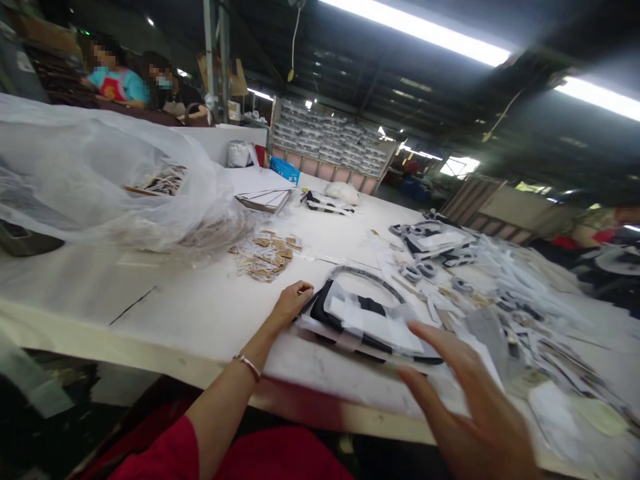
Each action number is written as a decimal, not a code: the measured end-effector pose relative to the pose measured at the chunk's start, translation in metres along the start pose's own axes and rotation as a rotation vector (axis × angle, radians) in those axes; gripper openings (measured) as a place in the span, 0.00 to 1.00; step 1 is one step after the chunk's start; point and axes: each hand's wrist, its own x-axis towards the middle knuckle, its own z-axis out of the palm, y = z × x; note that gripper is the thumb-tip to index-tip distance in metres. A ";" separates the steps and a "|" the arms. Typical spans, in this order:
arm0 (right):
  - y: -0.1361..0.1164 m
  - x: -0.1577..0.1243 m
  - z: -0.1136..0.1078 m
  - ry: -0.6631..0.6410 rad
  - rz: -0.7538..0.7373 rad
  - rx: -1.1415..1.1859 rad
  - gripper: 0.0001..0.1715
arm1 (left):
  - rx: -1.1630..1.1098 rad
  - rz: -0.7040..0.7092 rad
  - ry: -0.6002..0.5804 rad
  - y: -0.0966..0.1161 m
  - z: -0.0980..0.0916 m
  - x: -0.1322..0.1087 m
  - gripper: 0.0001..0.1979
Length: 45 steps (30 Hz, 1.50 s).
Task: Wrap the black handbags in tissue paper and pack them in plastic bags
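A black handbag (367,313) wrapped in white paper and clear film lies on the white table in front of me. Its wrapped handle (373,275) arches toward the far side. At the bag's left end, my left hand (293,300) has its fingers closed on a dark strip that seems to be part of the bag. My right hand (465,393) is raised near the bag's right front corner, thumb and fingers apart, with nothing in it. Whether its fingertips touch the wrapping I cannot tell. Beyond my left hand lies a pile of brown tags with strings (267,257).
A large clear plastic bag (100,180) covers the table's left side. A paper stack (263,190), a blue basket (285,170) and another wrapped bag (327,202) stand farther back. Packing scraps and rolls (425,270) clutter the right. Two people sit at the far left.
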 end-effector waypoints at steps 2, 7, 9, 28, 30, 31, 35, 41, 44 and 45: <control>0.002 0.006 0.039 -0.098 -0.028 -0.041 0.36 | -0.051 -0.018 -0.070 0.000 -0.001 -0.001 0.20; 0.013 -0.019 0.126 -0.236 -0.073 -0.152 0.52 | -0.189 -0.099 -0.198 0.000 -0.003 -0.006 0.25; 0.018 -0.031 0.143 -0.223 -0.080 -0.188 0.51 | -0.229 -0.156 -0.207 0.000 -0.003 -0.006 0.28; 0.033 -0.075 0.131 -0.090 -0.113 -0.195 0.35 | -0.419 -0.274 -0.568 0.014 0.005 -0.025 0.28; 0.040 -0.083 0.125 -0.098 -0.130 -0.192 0.35 | -0.400 -0.262 -0.639 0.016 0.003 -0.028 0.28; 0.044 -0.086 0.123 -0.096 -0.134 -0.193 0.35 | -0.388 -0.254 -0.664 0.017 0.002 -0.029 0.28; 0.049 -0.090 0.123 -0.088 -0.114 -0.193 0.36 | -0.313 -0.215 -0.686 0.017 0.002 -0.028 0.28; 0.048 -0.084 0.125 -0.127 -0.144 -0.198 0.38 | -0.109 -0.153 -0.502 0.006 0.012 -0.029 0.24; 0.051 -0.080 0.122 -0.132 -0.205 -0.218 0.39 | 0.013 -0.050 -0.261 0.010 0.015 -0.033 0.18; 0.054 -0.078 0.120 -0.124 -0.243 -0.218 0.40 | 0.049 0.002 -0.189 0.015 0.016 -0.033 0.16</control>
